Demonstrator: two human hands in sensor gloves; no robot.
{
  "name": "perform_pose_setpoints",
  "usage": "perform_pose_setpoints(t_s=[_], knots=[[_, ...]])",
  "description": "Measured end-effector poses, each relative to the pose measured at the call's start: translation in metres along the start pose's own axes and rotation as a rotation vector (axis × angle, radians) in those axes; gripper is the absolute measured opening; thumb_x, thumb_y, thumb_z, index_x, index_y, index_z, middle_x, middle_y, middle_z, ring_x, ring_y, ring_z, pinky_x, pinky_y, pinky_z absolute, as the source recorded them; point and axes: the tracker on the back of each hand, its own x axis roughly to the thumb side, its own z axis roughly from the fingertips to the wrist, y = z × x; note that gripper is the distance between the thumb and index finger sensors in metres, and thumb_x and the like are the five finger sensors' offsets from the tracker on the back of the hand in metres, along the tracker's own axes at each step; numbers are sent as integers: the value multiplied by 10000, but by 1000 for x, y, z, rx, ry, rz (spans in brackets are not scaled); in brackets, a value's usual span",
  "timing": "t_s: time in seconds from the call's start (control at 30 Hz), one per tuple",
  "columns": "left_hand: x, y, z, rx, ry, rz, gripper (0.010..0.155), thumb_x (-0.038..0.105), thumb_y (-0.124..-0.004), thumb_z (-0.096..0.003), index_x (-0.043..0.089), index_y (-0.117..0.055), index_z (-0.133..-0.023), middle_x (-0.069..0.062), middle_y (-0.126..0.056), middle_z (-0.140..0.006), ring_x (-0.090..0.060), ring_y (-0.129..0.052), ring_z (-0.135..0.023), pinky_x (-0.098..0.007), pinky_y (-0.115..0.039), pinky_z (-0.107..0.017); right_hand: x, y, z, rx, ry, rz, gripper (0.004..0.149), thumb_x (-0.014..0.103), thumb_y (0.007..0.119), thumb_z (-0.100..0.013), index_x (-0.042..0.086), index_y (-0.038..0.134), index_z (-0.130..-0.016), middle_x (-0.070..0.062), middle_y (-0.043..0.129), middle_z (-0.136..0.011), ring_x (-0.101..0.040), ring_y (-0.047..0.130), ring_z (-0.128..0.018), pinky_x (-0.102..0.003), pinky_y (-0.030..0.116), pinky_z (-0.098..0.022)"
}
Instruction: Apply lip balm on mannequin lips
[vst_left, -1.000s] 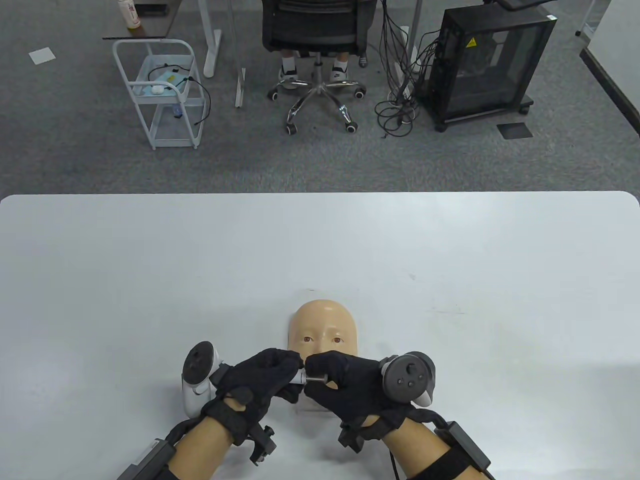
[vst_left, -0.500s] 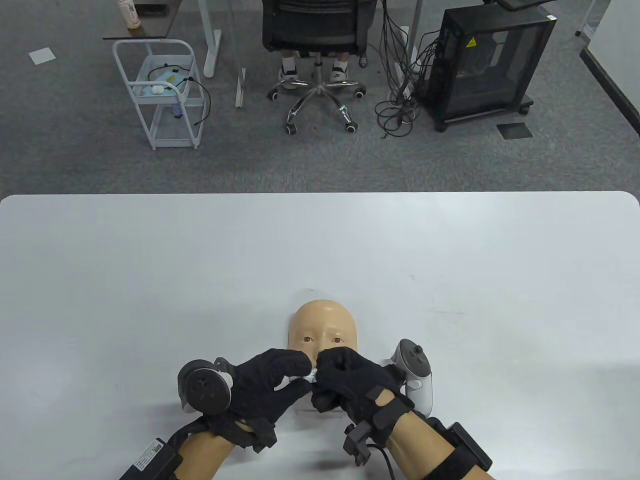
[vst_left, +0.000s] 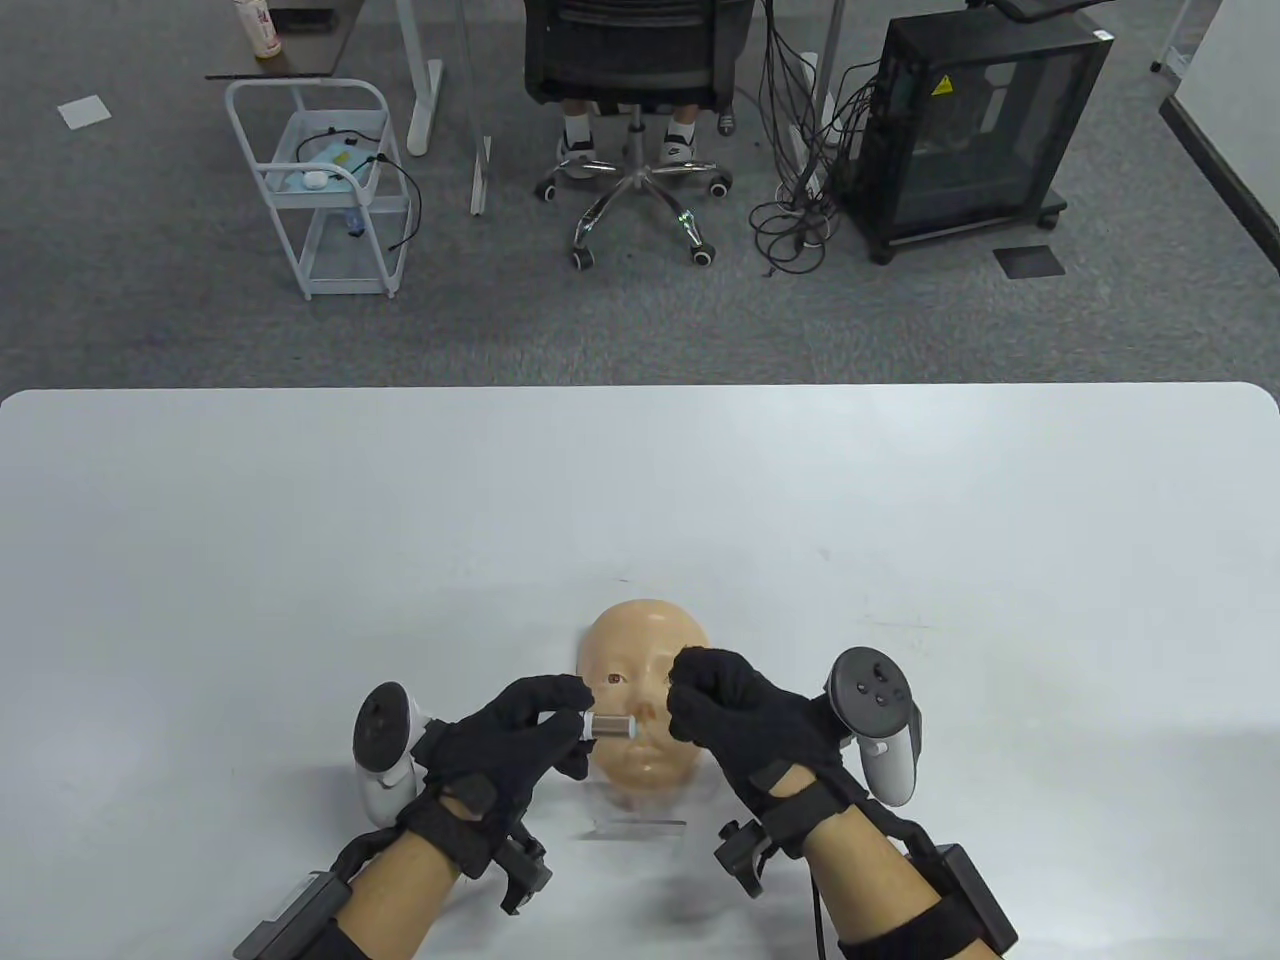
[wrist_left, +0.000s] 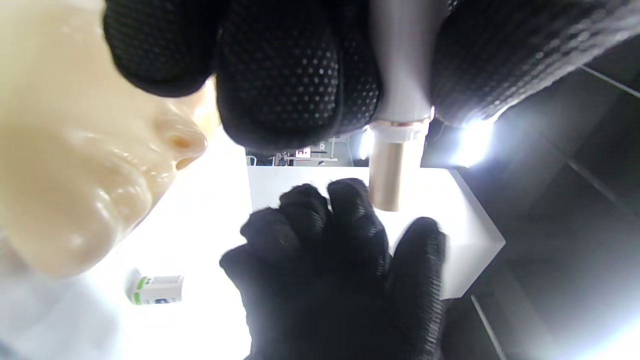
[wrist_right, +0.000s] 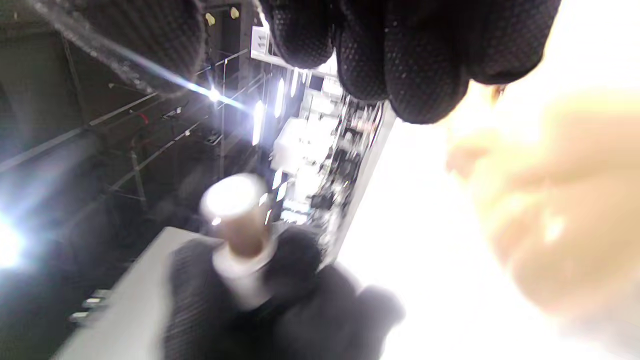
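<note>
Small white-green box (wrist_left: 156, 289) beside mannequin (wrist_left: 75, 165)

Grey carpet (vst_left: 180, 300) lies beyond the white table (vst_left: 400, 500). On it stand a white cart (vst_left: 318, 190), a black chair (vst_left: 632, 60) and a black cabinet (vst_left: 975, 130).

Beyond the white bench (vst_left: 900, 480), an office chair (vst_left: 630, 60), a white wire trolley (vst_left: 320, 180) and a black cabinet (vst_left: 975, 120) stand on grey carpet.
</note>
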Motion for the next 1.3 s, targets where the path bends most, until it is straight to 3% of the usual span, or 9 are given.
perform_pose_setpoints(t_s=[0.23, 0.4, 0.8, 1.03, 1.17, 1.3], knots=[[-1, 13, 1, 73, 24, 12, 486, 522, -940, -559, 208, -793, -900, -88, -996, -646, -206, -1025, -349, -530, -849, -451, -4, 9, -45, -95, 79, 368, 842, 632, 887, -468, 177, 528, -1079, -203, 520, -1133, -504, 610, -988, -641, 591, -671], [-2, 20, 0, 71, 59, 24, 533, 539, -981, -534, 203, -783, -897, -72, -996, -649, -197, -1032, -350, -524, -859, -448, -26, 28, -74, 62, 273, 440, 991, 701, 865, -461, 203, 322, -1124, -215, 292, -1191, -550, 396, -1050, -699, 466, -694], [5, 13, -2, 9, 63, -56, 574, 528, -1030, -511, 190, -766, -893, -64, -1030, -661, -191, -1092, -325, -503, -912, -409, -40, 37, -79, 59, 296, 457, 996, 622, 925, -457, 198, 311, -1118, -216, 315, -1187, -555, 475, -1032, -686, 502, -686], [47, 5, -6, 26, -108, -593, 507, 516, -1025, -521, 206, -831, -872, -92, -1039, -621, -199, -1064, -298, -509, -892, -418, -41, 36, -79, 72, 291, 458, 989, 620, 924, -459, 204, 316, -1119, -208, 319, -1190, -553, 477, -1033, -682, 499, -688], [63, -30, -16, -75, -161, -868, 491, 520, -987, -532, 180, -857, -861, -103, -1030, -585, -198, -1027, -262, -521, -871, -407, -41, 36, -78, 71, 287, 461, 985, 622, 923, -459, 206, 322, -1118, -209, 329, -1188, -551, 487, -1030, -677, 504, -688], [64, -68, -29, -217, -146, -1147, 455, 527, -853, -574, 197, -827, -886, -96, -990, -583, -211, -971, -278, -538, -820, -436, -41, 36, -78, 74, 285, 464, 979, 627, 920, -459, 215, 327, -1120, -213, 339, -1187, -549, 504, -1025, -666, 516, -686]])
